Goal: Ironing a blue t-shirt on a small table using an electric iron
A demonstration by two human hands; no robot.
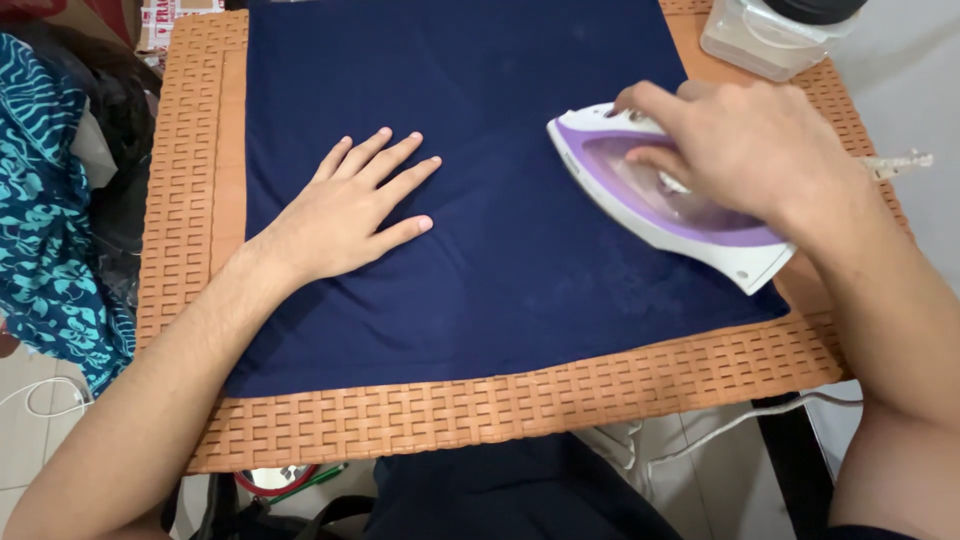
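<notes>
A dark navy cloth [500, 200] lies spread flat over an orange woven-pattern table [190, 200]. My left hand [345, 205] rests palm down on the cloth's left part, fingers apart and holding nothing. My right hand [745, 145] grips the handle of a white and purple steam iron [650, 200], which sits soleplate down on the right side of the cloth, its tip pointing toward the far left.
A clear plastic container [765, 35] with a dark lid stands at the table's far right corner. A teal patterned fabric [45, 220] hangs off to the left. A white cord [720, 425] runs below the table's near edge.
</notes>
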